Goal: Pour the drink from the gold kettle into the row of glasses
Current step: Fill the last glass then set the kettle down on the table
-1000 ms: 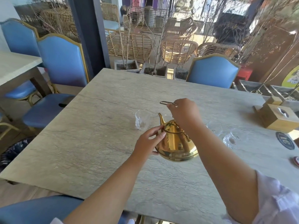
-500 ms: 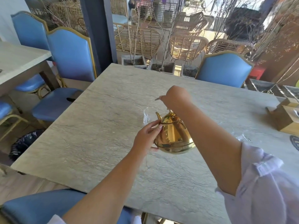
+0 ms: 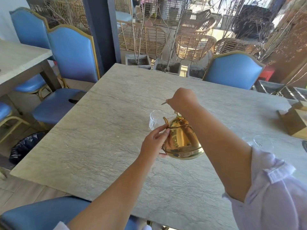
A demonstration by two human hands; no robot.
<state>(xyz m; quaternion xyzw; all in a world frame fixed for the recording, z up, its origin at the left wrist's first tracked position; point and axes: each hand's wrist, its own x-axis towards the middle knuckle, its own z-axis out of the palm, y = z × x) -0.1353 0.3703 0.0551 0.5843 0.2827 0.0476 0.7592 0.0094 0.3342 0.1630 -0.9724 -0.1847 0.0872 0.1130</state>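
A shiny gold kettle (image 3: 181, 140) hangs above the stone table (image 3: 99, 146), its spout pointing left toward a clear glass (image 3: 154, 119). My right hand (image 3: 181, 99) is closed around the kettle's thin handle from above. My left hand (image 3: 153, 143) presses its fingers against the kettle's left side, near the lid rim and under the body. Another clear glass (image 3: 263, 143) stands at the right, partly behind my right forearm. The rest of the row is hidden by that arm.
A wooden box (image 3: 297, 123) sits at the table's right edge. Blue chairs stand at the left (image 3: 73, 63), at the far side (image 3: 234, 72) and near me (image 3: 41, 214). A second table (image 3: 18, 58) is at the left.
The kettle has been lifted and tipped a little more toward the left glass. My right hand rose with the handle. The view shifted right.
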